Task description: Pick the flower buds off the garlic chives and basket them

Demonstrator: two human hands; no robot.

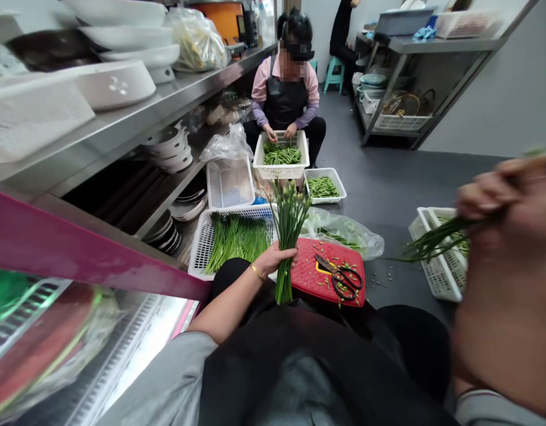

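Note:
My left hand (277,259) is closed round an upright bunch of flowering chives (291,216), buds at the top and stem ends at the bottom. Raised at the right, my right hand (506,198) grips a smaller bundle of green stems (439,236); motion blurs it, and part runs off the frame. Black-handled scissors (344,278) lie on a red quilted pad (306,275) in front of me, among scattered buds and stem bits. Just left of the bunch is a white basket (198,245) of long chives.
Facing me, a seated person (287,89) handles cut green pieces in a white basket (282,171). More white baskets (433,272) sit on the floor. A steel shelf (202,97) with dishes runs along the left; a steel table (450,44) stands back right.

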